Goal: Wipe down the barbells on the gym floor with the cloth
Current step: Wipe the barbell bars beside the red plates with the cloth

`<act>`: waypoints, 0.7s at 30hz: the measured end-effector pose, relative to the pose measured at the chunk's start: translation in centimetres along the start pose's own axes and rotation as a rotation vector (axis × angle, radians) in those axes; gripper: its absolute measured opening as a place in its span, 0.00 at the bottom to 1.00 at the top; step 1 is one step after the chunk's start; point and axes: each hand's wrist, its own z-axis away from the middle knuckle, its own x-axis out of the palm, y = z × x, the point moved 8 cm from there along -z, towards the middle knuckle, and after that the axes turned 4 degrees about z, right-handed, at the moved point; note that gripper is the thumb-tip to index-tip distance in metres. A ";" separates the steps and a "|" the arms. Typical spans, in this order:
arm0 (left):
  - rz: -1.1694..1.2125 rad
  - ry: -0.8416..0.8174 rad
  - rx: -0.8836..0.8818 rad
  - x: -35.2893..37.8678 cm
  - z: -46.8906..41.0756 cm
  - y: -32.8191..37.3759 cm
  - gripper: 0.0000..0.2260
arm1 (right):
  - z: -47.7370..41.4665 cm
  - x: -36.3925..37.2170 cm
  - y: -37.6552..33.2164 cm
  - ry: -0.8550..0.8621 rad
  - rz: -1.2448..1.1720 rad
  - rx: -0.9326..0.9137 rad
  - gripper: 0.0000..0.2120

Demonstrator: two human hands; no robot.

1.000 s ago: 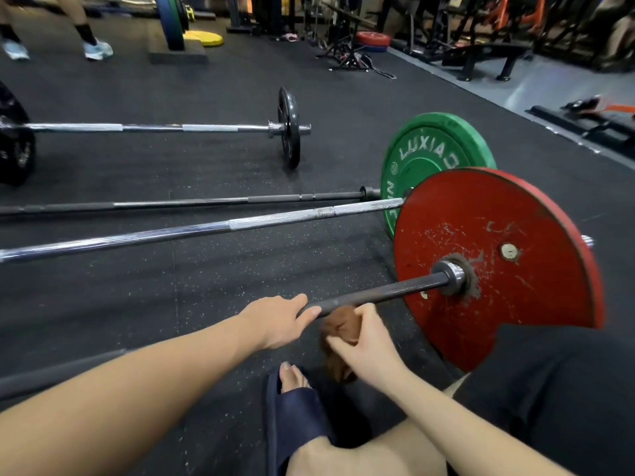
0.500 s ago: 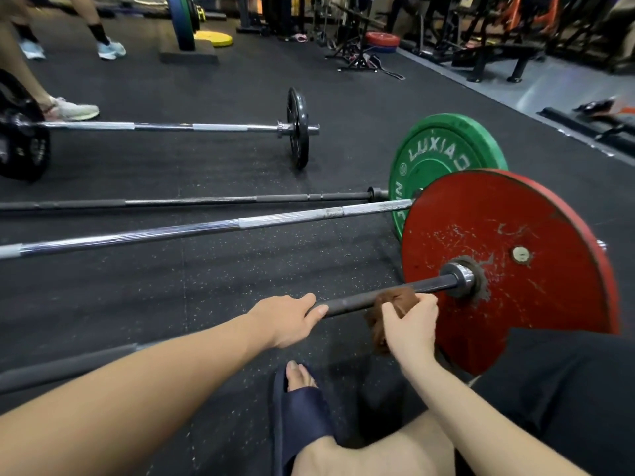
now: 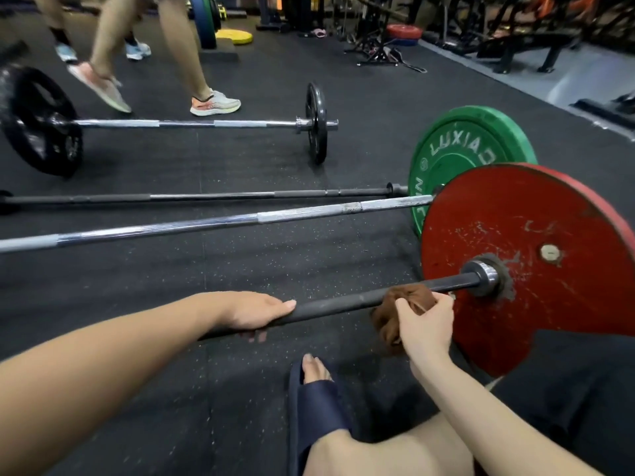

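Wiping well means wrapping the crumpled brown cloth [image 3: 386,324] tight round the dark steel barbell shaft [image 3: 336,304], lower centre, in full strokes. The right hand [image 3: 426,324] grips the cloth on it near the scuffed red round plate [image 3: 532,228]; the left hand [image 3: 251,310] curls round the shaft, steadying it. Its left end hides behind the forearm.

Four barbells [image 3: 343,304] [image 3: 171,229] [image 3: 206,196] [image 3: 185,124], one cloth [image 3: 410,295]
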 end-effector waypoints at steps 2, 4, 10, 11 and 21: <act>0.057 -0.003 0.013 0.3 0.5 -0.7 0.24 | 0.9 0.2 -0.6 -0.004 0.143 -0.056 0.14; 0.083 0.070 0.027 0.1 0.4 -1.1 0.24 | 2.7 1.8 -1.4 -0.058 0.239 -0.155 0.16; 0.061 0.164 0.059 -0.1 -0.6 -1.7 0.37 | 8.1 7.9 -2.6 -0.319 0.245 -0.272 0.16; 0.075 0.154 0.047 0.0 -0.5 -1.8 0.34 | 8.7 8.3 -2.6 -0.341 0.237 -0.284 0.15; 0.030 0.185 0.078 0.0 -0.1 -1.0 0.27 | 2.4 1.5 -0.8 -0.011 0.306 -0.074 0.20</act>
